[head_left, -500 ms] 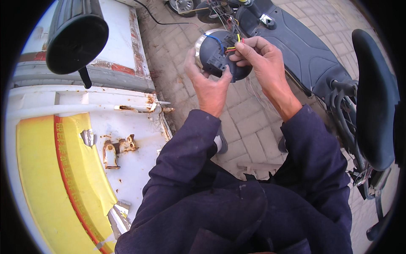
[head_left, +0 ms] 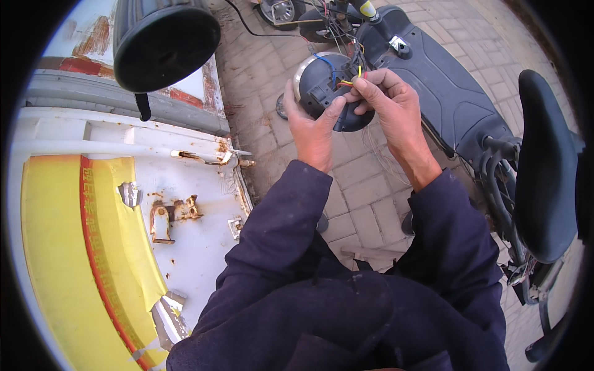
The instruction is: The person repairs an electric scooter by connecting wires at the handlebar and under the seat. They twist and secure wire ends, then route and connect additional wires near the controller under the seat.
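My left hand [head_left: 309, 133] grips a round black lamp housing [head_left: 315, 77] with a silver rim, its thumb on the back near a dark plastic part. My right hand [head_left: 399, 117] is at the housing's right side, thumb and forefinger pinched on short yellow and red wires [head_left: 359, 71], its other fingers curled. A blue wire [head_left: 329, 62] arches over the housing, and a tangle of loose wires runs up from it toward the dark parts above.
A scooter's grey footboard [head_left: 448, 99] and black seat [head_left: 541, 167] are at right, a small wheel [head_left: 275, 12] behind. At left stand a white rusty metal panel [head_left: 192, 247] with a torn yellow sheet [head_left: 55, 247] and a black handlebar grip [head_left: 164, 52].
The housing and both hands appear slightly lower and to the right, as the whole view has shifted. My right hand still pinches the wires, with its fingers slightly moved.
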`<state>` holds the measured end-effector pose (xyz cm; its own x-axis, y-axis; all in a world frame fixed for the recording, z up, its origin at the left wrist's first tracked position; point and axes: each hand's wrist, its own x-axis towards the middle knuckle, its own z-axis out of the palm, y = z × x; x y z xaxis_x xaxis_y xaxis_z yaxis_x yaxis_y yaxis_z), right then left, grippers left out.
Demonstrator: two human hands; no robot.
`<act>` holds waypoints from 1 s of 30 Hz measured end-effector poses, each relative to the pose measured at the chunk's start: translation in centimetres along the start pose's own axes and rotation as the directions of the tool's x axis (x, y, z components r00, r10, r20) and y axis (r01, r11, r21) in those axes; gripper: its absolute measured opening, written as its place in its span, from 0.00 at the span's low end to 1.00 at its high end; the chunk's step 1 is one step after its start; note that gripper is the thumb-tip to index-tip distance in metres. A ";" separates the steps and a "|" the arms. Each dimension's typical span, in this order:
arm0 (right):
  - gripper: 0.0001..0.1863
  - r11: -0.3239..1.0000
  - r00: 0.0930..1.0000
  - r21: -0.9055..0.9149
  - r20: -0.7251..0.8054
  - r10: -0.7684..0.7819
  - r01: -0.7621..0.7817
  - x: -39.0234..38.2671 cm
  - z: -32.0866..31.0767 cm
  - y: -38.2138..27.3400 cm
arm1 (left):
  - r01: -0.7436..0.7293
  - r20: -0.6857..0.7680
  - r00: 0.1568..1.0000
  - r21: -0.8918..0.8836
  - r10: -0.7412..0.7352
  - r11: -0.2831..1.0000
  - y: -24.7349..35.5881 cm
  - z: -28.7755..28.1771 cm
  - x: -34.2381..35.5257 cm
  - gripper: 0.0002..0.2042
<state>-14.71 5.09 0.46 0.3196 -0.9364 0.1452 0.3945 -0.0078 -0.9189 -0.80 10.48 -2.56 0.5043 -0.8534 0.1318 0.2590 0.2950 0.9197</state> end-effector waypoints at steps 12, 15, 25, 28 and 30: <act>0.10 0.995 0.998 -0.072 0.011 0.064 -0.063 0.0 -0.8 -0.6 | 0.435 0.291 0.879 -0.164 -0.378 0.885 0.7 -1.1 -0.2 0.29; 0.12 0.984 0.993 -0.135 0.013 0.117 -0.114 0.4 -1.6 -0.6 | 0.513 0.381 0.817 -0.139 -0.432 0.847 0.7 -1.8 -0.3 0.29; 0.11 0.982 0.988 -0.107 -0.003 0.154 -0.154 0.7 -1.6 0.2 | 0.496 0.288 0.855 -0.207 -0.432 0.843 -0.1 -1.4 -1.3 0.29; 0.12 0.989 0.992 -0.081 -0.024 0.122 -0.124 0.5 -1.0 -0.1 | 0.384 0.231 0.914 -0.223 -0.334 0.896 -0.1 -0.9 -1.3 0.28; 0.12 0.993 0.995 -0.055 -0.022 0.101 -0.102 0.3 -0.6 -0.2 | 0.323 0.193 0.939 -0.226 -0.283 0.919 -0.1 -0.8 -1.2 0.27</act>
<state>-15.21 4.56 0.47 0.3391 -0.9397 0.0438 0.3121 0.0684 -0.9476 -0.82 11.80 -3.10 0.2416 -0.9682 -0.0654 0.5871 0.0922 0.8042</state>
